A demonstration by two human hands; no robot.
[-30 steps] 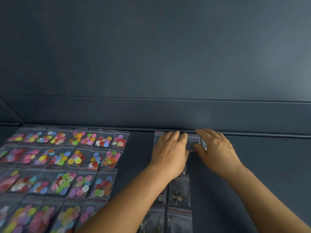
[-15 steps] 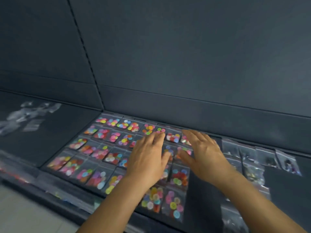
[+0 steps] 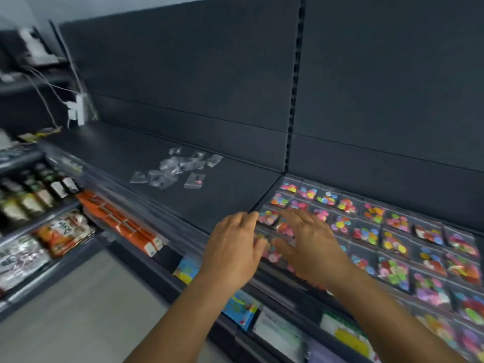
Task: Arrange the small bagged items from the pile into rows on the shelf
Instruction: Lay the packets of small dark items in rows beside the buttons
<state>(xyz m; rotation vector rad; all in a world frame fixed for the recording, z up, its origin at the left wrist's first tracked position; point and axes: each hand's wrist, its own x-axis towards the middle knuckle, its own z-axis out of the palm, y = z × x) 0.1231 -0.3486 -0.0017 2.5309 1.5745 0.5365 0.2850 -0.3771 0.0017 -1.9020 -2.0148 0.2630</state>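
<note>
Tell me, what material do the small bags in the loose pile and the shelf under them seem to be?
The small bags look like thin clear plastic film: glossy, crinkled, and the dark surface shows through them. The shelf looks like painted metal with a matt dark grey finish, flat and even; metal is a guess from its thin straight edges.

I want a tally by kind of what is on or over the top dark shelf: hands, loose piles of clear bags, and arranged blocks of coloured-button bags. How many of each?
Hands: 2, left hand and right hand
Loose pile of clear bags: 1
Arranged block of coloured-button bags: 1
Total: 4
The single bags are too blurred to count.
</note>
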